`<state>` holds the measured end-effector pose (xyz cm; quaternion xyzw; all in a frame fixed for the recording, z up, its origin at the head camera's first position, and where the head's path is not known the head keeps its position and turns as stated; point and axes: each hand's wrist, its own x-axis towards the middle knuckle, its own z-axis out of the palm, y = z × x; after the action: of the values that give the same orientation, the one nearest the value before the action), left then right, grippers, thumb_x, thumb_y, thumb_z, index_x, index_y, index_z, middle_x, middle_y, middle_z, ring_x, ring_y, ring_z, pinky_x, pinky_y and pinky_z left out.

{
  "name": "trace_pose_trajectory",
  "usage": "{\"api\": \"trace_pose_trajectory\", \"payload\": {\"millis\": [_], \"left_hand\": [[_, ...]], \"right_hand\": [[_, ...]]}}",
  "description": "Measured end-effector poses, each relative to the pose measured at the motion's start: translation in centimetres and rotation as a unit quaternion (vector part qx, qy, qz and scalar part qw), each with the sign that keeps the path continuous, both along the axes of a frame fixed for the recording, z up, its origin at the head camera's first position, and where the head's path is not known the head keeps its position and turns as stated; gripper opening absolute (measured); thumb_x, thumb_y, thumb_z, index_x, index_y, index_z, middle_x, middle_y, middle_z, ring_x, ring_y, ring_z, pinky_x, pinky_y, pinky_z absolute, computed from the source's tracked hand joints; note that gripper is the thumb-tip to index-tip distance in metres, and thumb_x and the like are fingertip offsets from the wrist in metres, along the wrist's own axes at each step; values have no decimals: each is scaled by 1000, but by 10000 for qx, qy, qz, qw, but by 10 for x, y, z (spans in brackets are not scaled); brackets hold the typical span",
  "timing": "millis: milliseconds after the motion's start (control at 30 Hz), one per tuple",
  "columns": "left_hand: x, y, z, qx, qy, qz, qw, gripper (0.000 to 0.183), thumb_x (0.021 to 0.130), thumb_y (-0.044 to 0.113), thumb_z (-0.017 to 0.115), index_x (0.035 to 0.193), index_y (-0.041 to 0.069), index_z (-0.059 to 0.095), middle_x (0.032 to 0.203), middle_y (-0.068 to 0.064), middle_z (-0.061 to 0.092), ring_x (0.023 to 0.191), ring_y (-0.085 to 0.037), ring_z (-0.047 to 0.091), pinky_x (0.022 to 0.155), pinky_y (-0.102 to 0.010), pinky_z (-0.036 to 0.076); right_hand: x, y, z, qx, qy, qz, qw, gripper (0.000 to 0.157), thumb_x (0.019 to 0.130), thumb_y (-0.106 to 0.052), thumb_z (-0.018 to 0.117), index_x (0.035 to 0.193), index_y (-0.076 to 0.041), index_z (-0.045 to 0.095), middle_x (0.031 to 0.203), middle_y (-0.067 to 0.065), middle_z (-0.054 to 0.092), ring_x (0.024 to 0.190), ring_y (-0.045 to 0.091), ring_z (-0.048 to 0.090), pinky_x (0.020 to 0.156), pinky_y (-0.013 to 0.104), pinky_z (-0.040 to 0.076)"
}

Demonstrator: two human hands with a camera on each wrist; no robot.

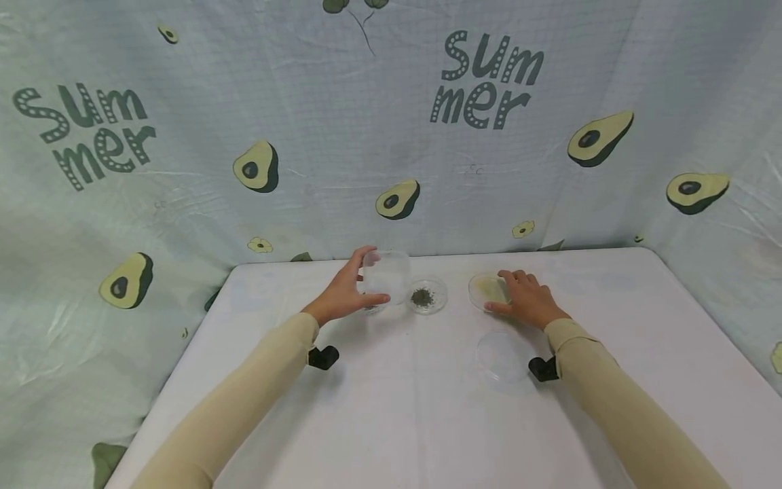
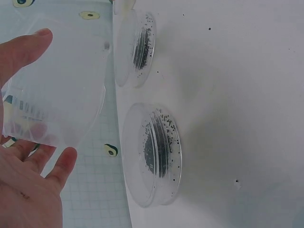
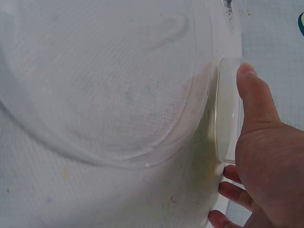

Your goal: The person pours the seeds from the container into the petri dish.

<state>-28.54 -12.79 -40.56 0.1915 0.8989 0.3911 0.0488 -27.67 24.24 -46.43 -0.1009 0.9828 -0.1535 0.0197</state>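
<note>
My left hand [image 1: 345, 292] holds a translucent plastic box [image 1: 387, 277] above the table, thumb on one side and fingers on the other. Beneath it, in the left wrist view, two clear petri dishes hold dark specks, a nearer one [image 2: 164, 156] and a farther one [image 2: 142, 47]. The head view shows one petri dish [image 1: 427, 297] plainly; the other is mostly hidden behind the left hand. With thumb and fingers at its rim, my right hand [image 1: 528, 299] grips a petri dish [image 1: 485, 288] with pale yellowish contents.
A clear round lid or dish [image 1: 502, 356] lies on the white table [image 1: 379, 421], nearer me than the right hand's dish. Some dark specks are scattered on the tabletop. Behind the table hangs a printed curtain [image 1: 318, 136].
</note>
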Motion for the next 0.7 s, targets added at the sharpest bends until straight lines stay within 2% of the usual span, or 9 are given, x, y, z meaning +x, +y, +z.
{"api": "trace_pose_trajectory", "payload": {"millis": [333,500,700], "left_hand": [[1,13,1,11,-40,-27,10000,97,78,31,81,152,24,18,152,-5,35,132,-35,45,105,-52,44],[0,18,3,-43,64,-79,9999,98,77,35,82,152,23,19,152,-5,36,133,-31,45,107,-48,43],[-3,27,3,-36,232,-247,9994,99,77,32,82,152,21,18,152,-7,37,137,-27,40,108,-46,43]], "right_hand": [[2,-3,1,55,-45,-29,10000,84,88,-53,62,147,-1,31,140,32,39,129,50,37,98,71,34],[1,-2,-2,79,-49,-57,9999,85,88,-55,62,147,-3,31,140,31,40,129,49,37,98,71,34],[0,-2,-2,82,-21,-44,10000,86,87,-57,62,146,-2,33,140,31,40,128,49,38,97,71,35]]}}
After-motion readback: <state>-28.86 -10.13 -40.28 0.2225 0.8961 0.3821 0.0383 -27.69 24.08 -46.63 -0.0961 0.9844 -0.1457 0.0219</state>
